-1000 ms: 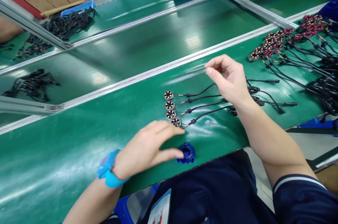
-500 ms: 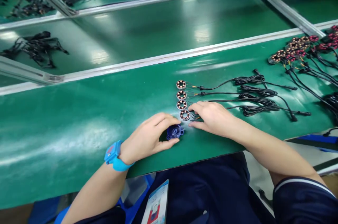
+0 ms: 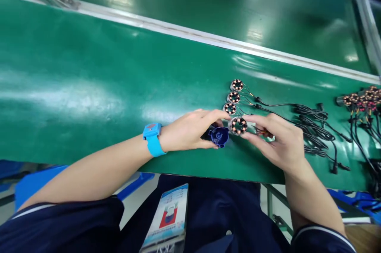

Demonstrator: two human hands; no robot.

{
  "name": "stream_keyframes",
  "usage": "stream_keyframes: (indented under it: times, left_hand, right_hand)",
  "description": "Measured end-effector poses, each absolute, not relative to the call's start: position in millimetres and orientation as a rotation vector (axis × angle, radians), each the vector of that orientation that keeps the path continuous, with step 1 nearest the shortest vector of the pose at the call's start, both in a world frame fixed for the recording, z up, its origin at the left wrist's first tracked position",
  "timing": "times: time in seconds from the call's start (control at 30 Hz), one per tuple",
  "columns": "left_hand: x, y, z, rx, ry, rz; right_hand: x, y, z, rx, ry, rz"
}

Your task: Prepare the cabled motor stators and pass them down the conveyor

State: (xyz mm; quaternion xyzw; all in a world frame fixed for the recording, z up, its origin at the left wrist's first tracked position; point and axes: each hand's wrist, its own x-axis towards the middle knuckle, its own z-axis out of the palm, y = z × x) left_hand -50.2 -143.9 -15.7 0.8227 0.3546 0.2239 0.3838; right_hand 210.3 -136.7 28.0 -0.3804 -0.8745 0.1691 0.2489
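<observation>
Near front edge of belt (image 3: 74, 86): left hand (image 3: 190, 130) grips blue housing (image 3: 218, 136); right hand (image 3: 279, 141) pinches coil ring (image 3: 238, 125); 3 rings (image 3: 233, 97) behind.

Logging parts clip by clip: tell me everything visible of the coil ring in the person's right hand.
The coil ring is small and round: a silvery metal rim around a circle of copper-coloured windings, open in the middle. Wires leave it under the right hand, whose fingertips pinch it above the green belt, face toward the camera. It sits beside the blue plastic cap in the left hand; contact is unclear.
</observation>
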Motion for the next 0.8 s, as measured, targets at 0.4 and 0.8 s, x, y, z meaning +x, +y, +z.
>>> stream_keyframes:
  times: [0.4,0.8]
  left_hand:
    - [-52.6,-136.0,-18.8,2.119,0.831,0.545]
    - [-55.6,-134.7,-14.7,2.125,0.83,0.494]
  right_hand:
    - [200.3,-134.4,21.1,-0.794,-2.574,0.736]
    - [204.6,-133.6,25.8,-0.823,-2.688,0.574]
